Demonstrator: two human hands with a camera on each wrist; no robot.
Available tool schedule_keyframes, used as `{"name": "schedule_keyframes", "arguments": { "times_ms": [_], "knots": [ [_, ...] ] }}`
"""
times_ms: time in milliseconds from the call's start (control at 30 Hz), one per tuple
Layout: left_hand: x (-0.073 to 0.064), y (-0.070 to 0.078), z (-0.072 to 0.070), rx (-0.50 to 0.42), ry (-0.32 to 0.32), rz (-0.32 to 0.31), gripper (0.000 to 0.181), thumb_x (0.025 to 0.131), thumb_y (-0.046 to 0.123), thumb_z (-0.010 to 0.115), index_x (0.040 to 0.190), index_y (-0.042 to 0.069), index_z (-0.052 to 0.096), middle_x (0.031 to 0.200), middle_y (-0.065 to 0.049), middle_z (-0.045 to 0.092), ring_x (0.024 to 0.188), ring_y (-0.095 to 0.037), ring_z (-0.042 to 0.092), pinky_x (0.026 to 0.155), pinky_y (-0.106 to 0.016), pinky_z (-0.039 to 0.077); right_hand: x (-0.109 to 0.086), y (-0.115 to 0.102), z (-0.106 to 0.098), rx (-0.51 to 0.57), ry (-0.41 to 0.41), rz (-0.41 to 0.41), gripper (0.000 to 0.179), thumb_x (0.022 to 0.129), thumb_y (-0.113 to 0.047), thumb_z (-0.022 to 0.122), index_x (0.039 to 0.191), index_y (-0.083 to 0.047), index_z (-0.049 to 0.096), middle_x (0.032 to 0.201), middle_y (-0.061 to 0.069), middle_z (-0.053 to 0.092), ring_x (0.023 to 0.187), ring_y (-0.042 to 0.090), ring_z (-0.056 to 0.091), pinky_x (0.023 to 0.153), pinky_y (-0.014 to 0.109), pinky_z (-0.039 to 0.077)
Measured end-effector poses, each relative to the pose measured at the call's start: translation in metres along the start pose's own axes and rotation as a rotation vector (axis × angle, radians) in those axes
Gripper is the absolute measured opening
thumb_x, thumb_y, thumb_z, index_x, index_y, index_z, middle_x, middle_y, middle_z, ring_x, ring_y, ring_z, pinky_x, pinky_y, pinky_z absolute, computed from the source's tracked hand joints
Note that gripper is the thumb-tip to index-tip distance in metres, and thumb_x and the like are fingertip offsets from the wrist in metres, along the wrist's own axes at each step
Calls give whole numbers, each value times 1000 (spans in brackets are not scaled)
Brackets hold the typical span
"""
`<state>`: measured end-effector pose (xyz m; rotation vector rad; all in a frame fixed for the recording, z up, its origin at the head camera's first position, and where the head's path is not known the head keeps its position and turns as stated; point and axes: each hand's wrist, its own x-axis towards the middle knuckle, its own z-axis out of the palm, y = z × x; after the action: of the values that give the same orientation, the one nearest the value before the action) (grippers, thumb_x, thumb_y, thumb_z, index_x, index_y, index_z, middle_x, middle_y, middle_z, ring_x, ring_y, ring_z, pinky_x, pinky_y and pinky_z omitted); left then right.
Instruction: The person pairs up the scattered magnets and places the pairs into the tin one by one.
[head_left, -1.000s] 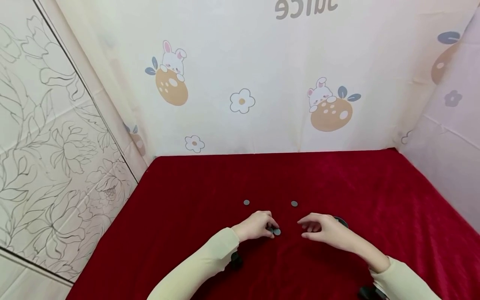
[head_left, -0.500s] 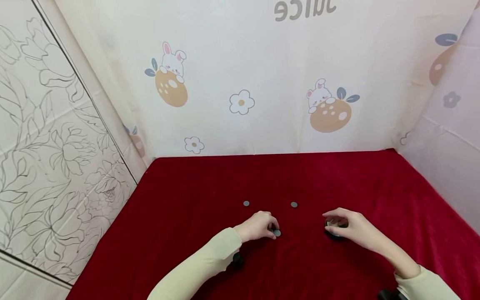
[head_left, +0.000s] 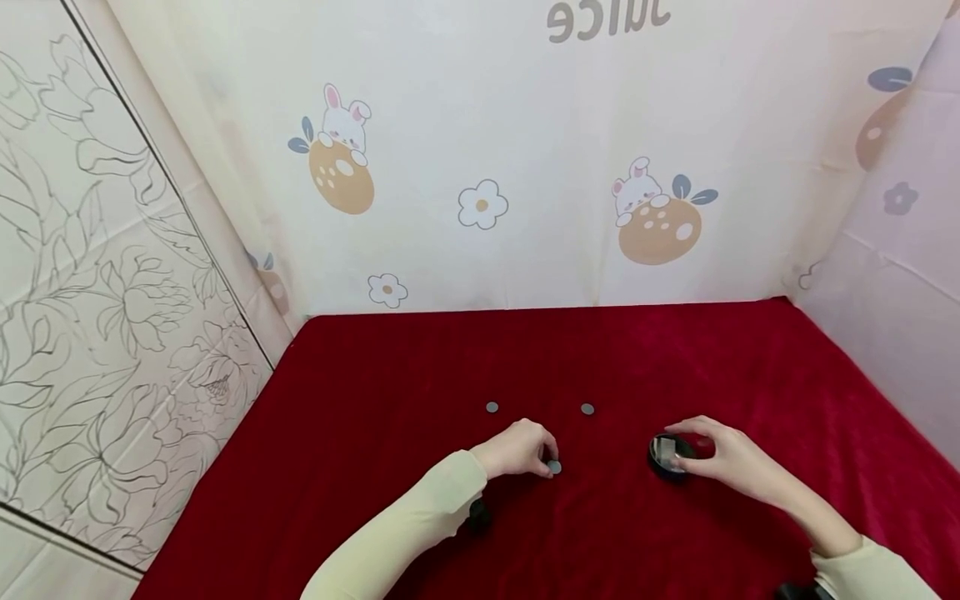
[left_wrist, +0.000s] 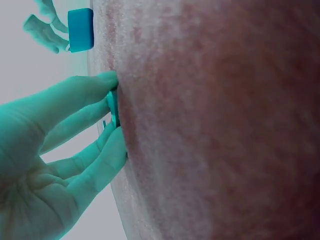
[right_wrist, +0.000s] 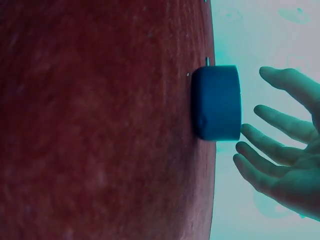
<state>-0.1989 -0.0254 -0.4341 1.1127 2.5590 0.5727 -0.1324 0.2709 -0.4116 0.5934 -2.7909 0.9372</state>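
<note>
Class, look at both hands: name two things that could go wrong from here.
The right hand, spread at the top of the round black open container, might tip it over. The left hand, pinching a small flat grey disc on red velvety cloth, might let it slip.

The tabletop is covered by a deep red cloth (velvety in sheen). On it a grey disc and a second disc are spaced apart farther back, a third disc is found nearer the front, and a round black container is set upright to their right.
</note>
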Motion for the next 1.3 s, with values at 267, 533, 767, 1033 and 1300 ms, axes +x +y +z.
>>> {"name": "schedule_keyframes", "arguments": {
  "times_ms": [267,533,767,1033,1300],
  "knots": [
    [0,1,-1,6,-18,12,13,75,14,71,87,9,68,58,7,54,49,-2,46,49,-12,38,1,13,-1,124,-118,-4,46,72,-18,73,109,4,55,101,14,56,85,0,54,67,19,47],
    [1,-2,-1,1,-16,35,13,74,13,71,86,9,68,58,7,54,50,-1,46,49,-11,38,1,20,2,193,-175,-6,51,72,-14,73,110,11,51,100,20,56,82,1,56,65,20,48],
    [3,0,0,-27,-19,57,12,75,14,71,85,9,67,59,7,55,51,-1,47,50,-11,38,2,21,3,267,-199,11,51,73,-11,71,111,15,48,100,22,56,82,1,58,65,19,48],
    [7,5,1,-75,-3,88,13,75,16,71,87,11,67,62,9,56,53,1,47,51,-11,38,2,21,3,266,-194,14,50,72,-11,72,110,14,50,98,21,57,81,3,58,65,20,48],
    [16,14,1,-88,35,104,13,76,19,70,88,13,67,62,11,55,53,1,46,51,-10,38,2,20,3,262,-192,34,50,72,-12,72,109,15,50,98,20,58,79,3,58,64,20,48]
  ]
}}
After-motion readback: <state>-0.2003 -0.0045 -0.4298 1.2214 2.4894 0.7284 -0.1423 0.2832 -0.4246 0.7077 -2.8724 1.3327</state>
